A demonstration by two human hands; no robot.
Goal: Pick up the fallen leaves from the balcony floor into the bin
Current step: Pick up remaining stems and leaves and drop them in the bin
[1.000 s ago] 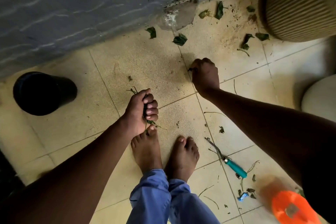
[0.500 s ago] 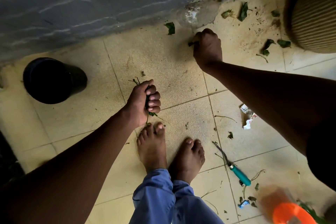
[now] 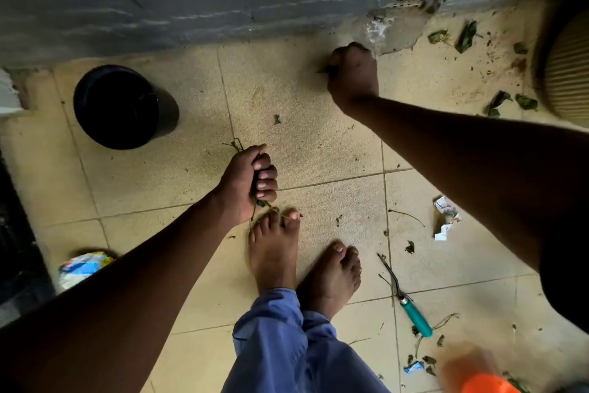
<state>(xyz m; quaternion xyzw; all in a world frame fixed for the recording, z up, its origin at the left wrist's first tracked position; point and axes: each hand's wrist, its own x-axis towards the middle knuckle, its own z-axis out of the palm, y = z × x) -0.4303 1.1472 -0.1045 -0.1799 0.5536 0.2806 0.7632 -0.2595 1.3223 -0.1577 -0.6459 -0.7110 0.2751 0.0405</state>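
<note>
My left hand [image 3: 247,184] grips a bunch of green leaves and stems [image 3: 235,145] that stick out above and below the fist, just over my left foot. My right hand [image 3: 352,75] is closed low at the foot of the grey wall, with a bit of leaf [image 3: 323,69] poking out at its left side. A black round bin [image 3: 116,105] stands on the tiles at the left. Loose green leaves [image 3: 465,37] lie at the far right near the wall, and more leaves [image 3: 497,102] lie beside a ribbed pot.
A ribbed beige pot [image 3: 570,67] stands at the right edge. A small fork tool with a teal handle [image 3: 414,317] lies on the tiles by my right foot. Crumpled paper [image 3: 446,217], a coloured wrapper [image 3: 84,265] and a blurred orange object [image 3: 481,384] are also on the floor.
My right hand has moved further out to the wall, picking up the leaves that lay there. My left hand keeps its bunch. The view has shifted right and down.
</note>
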